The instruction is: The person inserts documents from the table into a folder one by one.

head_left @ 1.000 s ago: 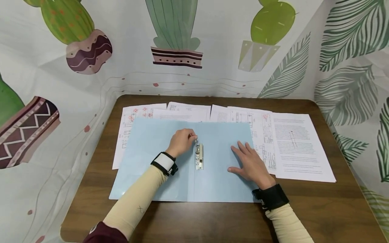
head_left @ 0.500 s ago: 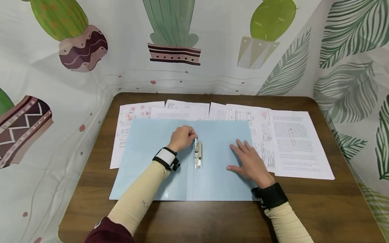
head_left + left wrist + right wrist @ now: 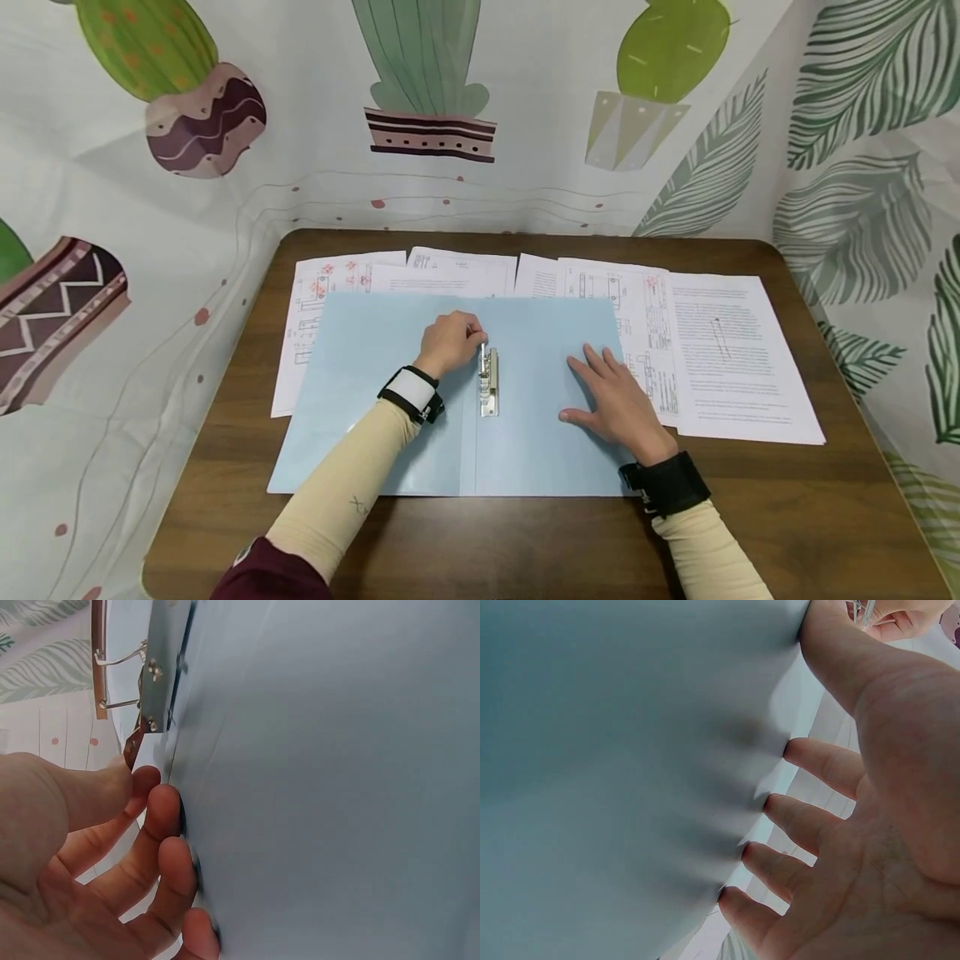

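A light blue folder [image 3: 375, 333] lies spread open on the table, with a metal lever clip [image 3: 489, 387] fixed just right of its spine. My left hand [image 3: 450, 342] is at the clip's far end. Its thumb and index finger pinch the small lever [image 3: 133, 748], while the other fingertips rest on the folder, as the left wrist view shows. Thin wires join a narrow bar [image 3: 99, 660] to the clip's base, with a gap between. My right hand [image 3: 618, 408] presses spread fingertips on the folder's right cover, holding nothing.
Behind the folder, partly under it, lie several printed sheets; drawings with red stamps [image 3: 318, 279] are at the left. A text page [image 3: 738, 358] lies furthest right. The brown wooden table [image 3: 510, 542] meets a cactus-patterned cloth [image 3: 300, 100] at the back.
The head view has shifted slightly. Both hands keep their places, the left at the clip's lever and the right on the folder's right cover.
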`<state>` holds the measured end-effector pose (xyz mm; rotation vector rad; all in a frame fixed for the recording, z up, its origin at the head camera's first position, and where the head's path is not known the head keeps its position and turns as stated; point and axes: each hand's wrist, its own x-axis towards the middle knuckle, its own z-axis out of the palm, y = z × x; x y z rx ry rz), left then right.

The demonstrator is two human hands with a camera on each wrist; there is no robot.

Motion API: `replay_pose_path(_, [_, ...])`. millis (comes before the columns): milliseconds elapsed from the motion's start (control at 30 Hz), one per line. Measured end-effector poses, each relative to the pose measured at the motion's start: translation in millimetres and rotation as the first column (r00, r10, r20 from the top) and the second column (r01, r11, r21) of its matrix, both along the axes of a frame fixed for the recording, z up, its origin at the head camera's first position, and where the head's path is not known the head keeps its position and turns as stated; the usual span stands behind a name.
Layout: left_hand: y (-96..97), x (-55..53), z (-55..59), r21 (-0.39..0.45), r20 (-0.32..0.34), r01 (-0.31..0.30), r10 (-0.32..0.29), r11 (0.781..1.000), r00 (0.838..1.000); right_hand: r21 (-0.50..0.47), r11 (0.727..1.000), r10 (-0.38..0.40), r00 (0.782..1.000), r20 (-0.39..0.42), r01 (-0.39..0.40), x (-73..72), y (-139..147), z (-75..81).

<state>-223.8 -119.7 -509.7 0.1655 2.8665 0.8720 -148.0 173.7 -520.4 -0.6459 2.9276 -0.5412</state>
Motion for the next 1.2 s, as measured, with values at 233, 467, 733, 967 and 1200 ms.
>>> replay_pose_path(233, [3.9, 9.6, -3.1, -0.071, -0.153, 0.012, -0.023, 0.997, 0.988, -0.011, 1.000, 0.001, 1.000, -0.002, -0.001, 1.0, 0.9, 0.3])
replay_pose_path(467, [-1.6, 26.4, -5.2, -0.253, -0.320, 0.028, -0.111, 0.967, 0.941, -0.013, 1.000, -0.007, 1.000, 0.002, 0.007, 2.9, 1.4, -1.2])
replay_pose_path(733, [-28.2, 61.5, -7.8, -0.375, -0.266, 0.087, -0.197, 0.923, 0.944, -0.015, 1.000, -0.006, 1.000, -0.015, 0.006, 2.7, 3.6, 0.7])
replay_pose_path(967, [-49.3, 89.7, -16.2, -0.362, -0.196, 0.136, -0.218, 0.922, 0.956, -0.007, 1.000, -0.014, 1.000, -0.004, 0.014, 1.6, 5.7, 1.3])
replay_pose_path(1200, [-56.2, 105.2, -20.7, -0.359, -0.110, 0.137, -0.188, 0.923, 0.976, -0.018, 1.000, -0.010, 1.000, 0.005, 0.010, 2.5, 3.3, -1.2])
